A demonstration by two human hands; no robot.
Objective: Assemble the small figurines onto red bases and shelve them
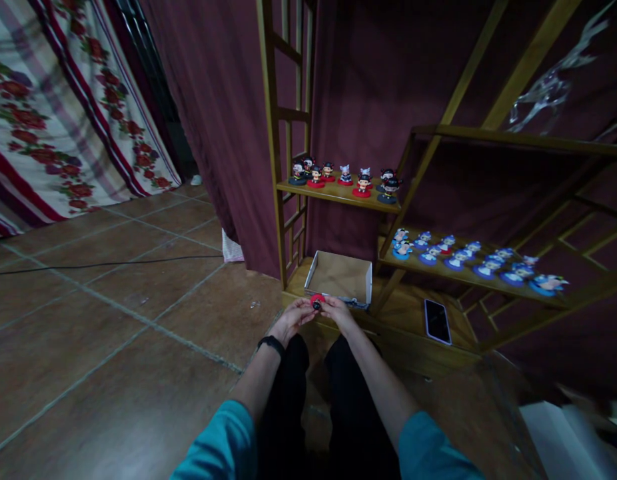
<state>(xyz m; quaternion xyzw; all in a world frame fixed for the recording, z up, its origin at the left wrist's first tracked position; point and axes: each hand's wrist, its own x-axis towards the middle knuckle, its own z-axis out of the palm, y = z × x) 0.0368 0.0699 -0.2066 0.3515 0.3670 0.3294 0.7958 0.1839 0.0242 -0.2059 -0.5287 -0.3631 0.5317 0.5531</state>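
Between my two hands is a small figurine (317, 304) with a dark head and a red round base. My left hand (294, 316) pinches it from the left, and my right hand (337, 311) grips it from the right. Just beyond my fingers lies an open white cardboard box (338, 270) on the low shelf. Several figurines on red and dark bases (362, 185) stand on the small upper shelf (338, 195). To the right, several blue and white figurines (457, 259) line a wider shelf.
A phone (438, 321) rests on the low shelf at right. Clear plastic (548, 93) hangs upper right. Wooden shelf posts (271, 133) rise before a maroon curtain (208, 100). A black cable (108, 263) crosses the tiled floor. A white object (563, 440) is at lower right.
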